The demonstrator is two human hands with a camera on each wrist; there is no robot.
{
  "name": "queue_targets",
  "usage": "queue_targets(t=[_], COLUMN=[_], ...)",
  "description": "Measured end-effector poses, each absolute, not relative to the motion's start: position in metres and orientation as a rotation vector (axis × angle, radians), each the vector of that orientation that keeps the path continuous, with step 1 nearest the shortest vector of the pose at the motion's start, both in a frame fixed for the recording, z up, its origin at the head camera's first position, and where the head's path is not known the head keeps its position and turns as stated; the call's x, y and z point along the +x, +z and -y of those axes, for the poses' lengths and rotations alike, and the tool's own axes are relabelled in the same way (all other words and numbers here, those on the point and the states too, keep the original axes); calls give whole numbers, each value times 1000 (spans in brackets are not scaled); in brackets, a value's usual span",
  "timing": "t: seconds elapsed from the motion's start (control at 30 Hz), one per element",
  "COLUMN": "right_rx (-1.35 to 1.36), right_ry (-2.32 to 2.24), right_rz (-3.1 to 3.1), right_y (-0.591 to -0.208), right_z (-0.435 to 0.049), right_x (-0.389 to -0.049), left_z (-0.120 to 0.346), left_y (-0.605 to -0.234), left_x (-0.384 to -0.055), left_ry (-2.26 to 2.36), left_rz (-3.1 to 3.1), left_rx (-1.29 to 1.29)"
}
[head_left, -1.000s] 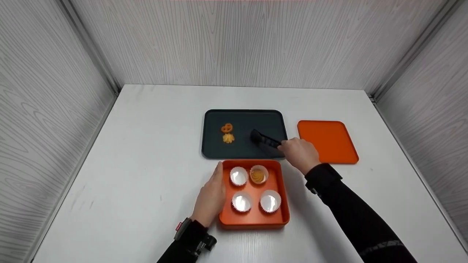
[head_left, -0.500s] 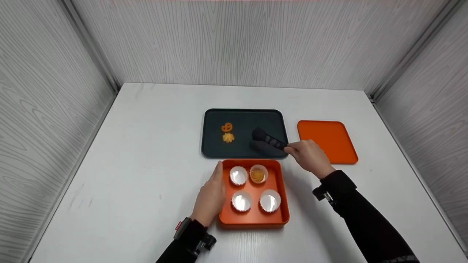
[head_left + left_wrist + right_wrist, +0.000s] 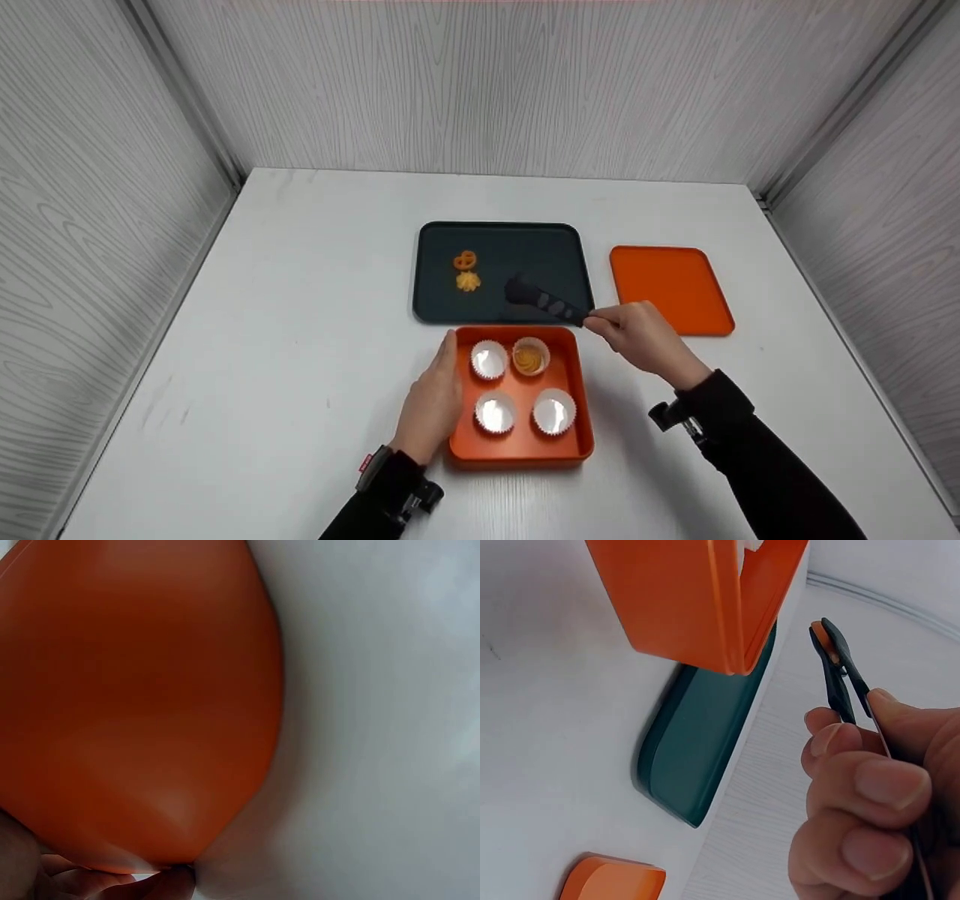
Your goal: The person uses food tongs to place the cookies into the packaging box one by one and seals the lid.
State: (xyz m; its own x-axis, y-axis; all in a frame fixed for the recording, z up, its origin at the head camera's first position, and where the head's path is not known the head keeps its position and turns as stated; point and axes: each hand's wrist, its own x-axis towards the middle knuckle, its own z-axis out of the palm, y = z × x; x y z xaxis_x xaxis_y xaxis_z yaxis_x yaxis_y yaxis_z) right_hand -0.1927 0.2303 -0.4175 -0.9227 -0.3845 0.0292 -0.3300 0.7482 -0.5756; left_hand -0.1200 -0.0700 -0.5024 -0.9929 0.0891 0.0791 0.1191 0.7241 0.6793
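Observation:
My right hand grips black tongs, whose tips hang over the near part of the dark green tray. In the right wrist view a small orange-brown piece, perhaps a snack, is pinched between the tong tips. My left hand lies along the left wall of an orange square box, fingers pointing away from me. Inside the box stand several white paper cups; the far right one holds a swirled cookie. On the tray's left half lie a pretzel and a yellow flower-shaped cookie.
A flat orange tray lies right of the green one, beyond my right hand. The box stands close to the green tray's near edge. Grey wood-grain walls enclose the white table at the back and sides.
My right hand has drawn back toward me and slightly right, with the tongs lifting off the green tray. The left hand and the box have stayed in place.

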Motion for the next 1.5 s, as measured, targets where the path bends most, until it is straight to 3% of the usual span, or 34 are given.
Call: queue_targets(t=[0.5, 1.5], right_rx=[-717, -700], right_ry=[-822, -682], right_rz=[-2742, -2646], right_y=[-415, -432], right_z=[-218, -199], right_x=[-160, -164], left_z=[70, 71], left_y=[-503, -502], left_x=[-120, -120], left_ry=[-1112, -1153], left_rz=[2856, 2865], left_rx=[-211, -186])
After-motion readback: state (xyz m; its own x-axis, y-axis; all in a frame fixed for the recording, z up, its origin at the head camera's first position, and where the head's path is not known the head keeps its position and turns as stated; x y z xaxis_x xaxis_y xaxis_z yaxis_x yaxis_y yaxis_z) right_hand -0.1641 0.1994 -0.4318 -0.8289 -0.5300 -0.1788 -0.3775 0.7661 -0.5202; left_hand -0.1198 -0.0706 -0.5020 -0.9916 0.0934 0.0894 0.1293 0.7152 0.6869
